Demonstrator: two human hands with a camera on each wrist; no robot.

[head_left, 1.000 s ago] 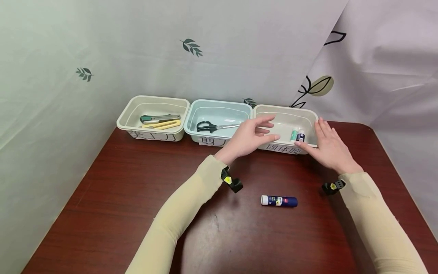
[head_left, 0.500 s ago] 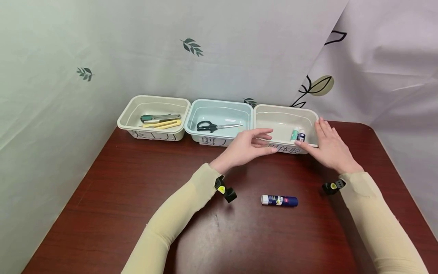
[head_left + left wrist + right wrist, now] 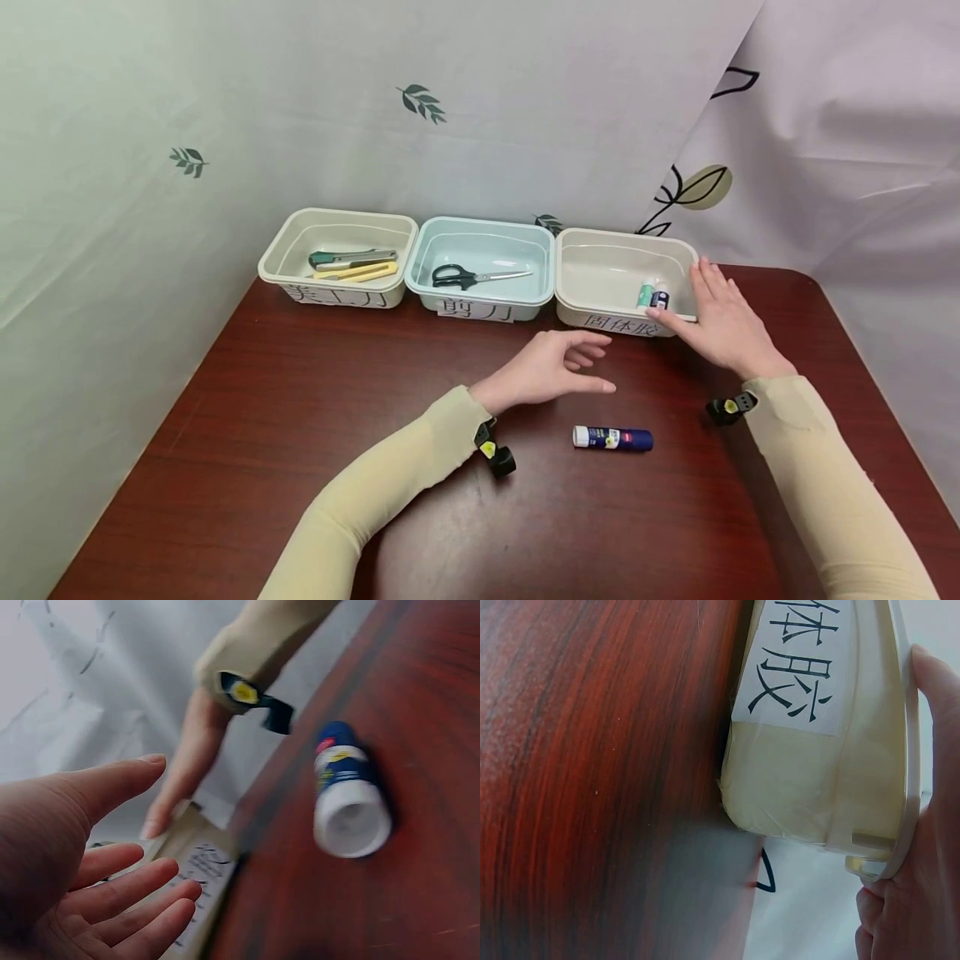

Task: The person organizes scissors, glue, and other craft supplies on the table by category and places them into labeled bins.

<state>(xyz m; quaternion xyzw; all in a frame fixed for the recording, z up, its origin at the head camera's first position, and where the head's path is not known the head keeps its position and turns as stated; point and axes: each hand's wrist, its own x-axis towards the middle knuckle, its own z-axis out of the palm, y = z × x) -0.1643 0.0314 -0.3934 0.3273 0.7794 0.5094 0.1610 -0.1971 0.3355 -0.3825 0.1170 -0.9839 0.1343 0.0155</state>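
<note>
The glue stick lies crosswise, white end toward the left hand, whose relaxed, spread fingers apparently hover above it.

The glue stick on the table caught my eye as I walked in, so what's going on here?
A person is working at a wooden table with three bins along its back edge. Their right hand rests against the corner of the right-hand bin, which holds two small glue sticks. Their left hand hovers open above the table, close to a blue glue stick lying on its side, not touching it. The middle bin holds scissors.
</note>
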